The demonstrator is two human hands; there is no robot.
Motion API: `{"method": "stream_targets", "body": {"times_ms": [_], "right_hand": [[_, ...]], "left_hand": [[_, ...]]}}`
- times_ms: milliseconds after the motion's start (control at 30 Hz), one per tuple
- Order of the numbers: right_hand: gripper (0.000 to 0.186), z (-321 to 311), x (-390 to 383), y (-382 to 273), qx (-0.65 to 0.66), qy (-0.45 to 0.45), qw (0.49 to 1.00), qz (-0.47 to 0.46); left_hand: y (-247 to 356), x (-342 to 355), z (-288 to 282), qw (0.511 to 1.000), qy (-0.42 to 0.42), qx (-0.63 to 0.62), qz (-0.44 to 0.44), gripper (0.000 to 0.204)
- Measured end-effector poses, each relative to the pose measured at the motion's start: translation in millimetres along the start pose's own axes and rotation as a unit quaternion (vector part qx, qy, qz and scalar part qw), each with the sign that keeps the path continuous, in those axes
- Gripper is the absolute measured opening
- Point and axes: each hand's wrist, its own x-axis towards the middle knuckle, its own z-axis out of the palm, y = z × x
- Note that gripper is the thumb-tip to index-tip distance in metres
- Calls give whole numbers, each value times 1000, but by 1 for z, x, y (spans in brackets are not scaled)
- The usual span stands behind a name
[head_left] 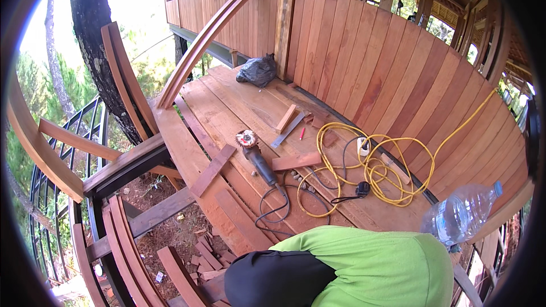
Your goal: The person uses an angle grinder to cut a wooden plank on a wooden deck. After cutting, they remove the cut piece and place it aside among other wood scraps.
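Observation:
Neither of my hands shows. A bright green sleeve (pixel 392 264) and a dark-clothed part of me, probably a knee (pixel 278 281), fill the lower edge and hide whatever lies beneath them. Just beyond, on the plank floor (pixel 227 102), lies an angle grinder (pixel 259 162) with a toothed disc, its dark cord looping toward me. Beside it rest a short reddish board (pixel 297 161), a small wood block (pixel 285 118), a metal strip (pixel 288 129) and a red pencil-like stick (pixel 302 133). To the right of the sleeve is a large clear plastic bottle (pixel 458 213) with a blue cap.
A coiled yellow extension cord (pixel 372 185) with a white socket (pixel 363 146) spreads by the curved plank wall (pixel 392 74). A black plastic bag (pixel 256 71) sits at the back. On the left, an open frame with curved beams (pixel 128 250) drops to ground strewn with offcuts (pixel 207 256).

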Motion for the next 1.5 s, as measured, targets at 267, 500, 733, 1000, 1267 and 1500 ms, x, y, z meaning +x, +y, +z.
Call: {"method": "stream_targets", "body": {"times_ms": [267, 500, 733, 1000, 1267, 1500], "right_hand": [[38, -1, -4, 1, 4, 2, 1000, 2], [38, 0, -7, 3, 8, 1, 1000, 2], [37, 2, -6, 3, 10, -1, 1000, 2], [37, 2, -4, 4, 12, 3, 1000, 2], [36, 5, -9, 3, 17, 5, 1000, 6], [35, 14, -19, 5, 20, 17, 1000, 4]], "left_hand": [[-5, -4, 1, 1000, 3, 3, -5, 102], [-19, -6, 5, 1000, -9, -4, -10, 113], [-7, -15, 0, 1000, -3, -17, -18, 110], [-9, -10, 4, 1000, -2, -8, -25, 109], [-8, -7, 10, 999, -3, -8, -33, 108], [14, -23, 13, 994, 30, -100, 13, 79]]}}
